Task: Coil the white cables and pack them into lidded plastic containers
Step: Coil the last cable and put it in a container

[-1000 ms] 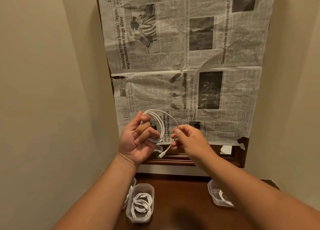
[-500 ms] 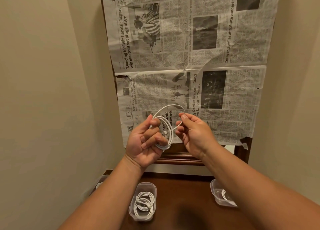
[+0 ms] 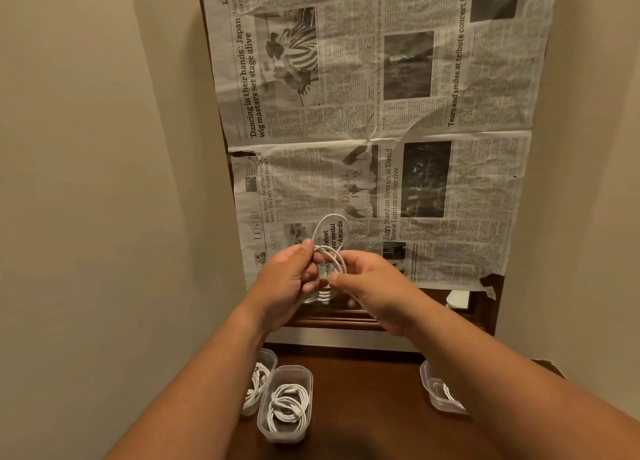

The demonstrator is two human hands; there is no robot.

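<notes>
A person's two bare hands hold a thin white cable (image 3: 323,295), wound into a loose round coil, in the air before a newspaper sheet (image 3: 381,113) fixed to the wall. The left hand (image 3: 284,279) has its fingers curled round one side of the coil, and the right hand (image 3: 374,293) pinches the strands on the other. The loops look uneven, one rising above the rest. To finish well, the left hand should probably keep the bundle firmly gathered while the right tucks the loose end through, keeping the coil small enough to fit. Below, on the dark wooden tabletop (image 3: 363,390), a clear plastic container (image 3: 284,437) with no lid on already holds a coil. No lid can be seen.
</notes>
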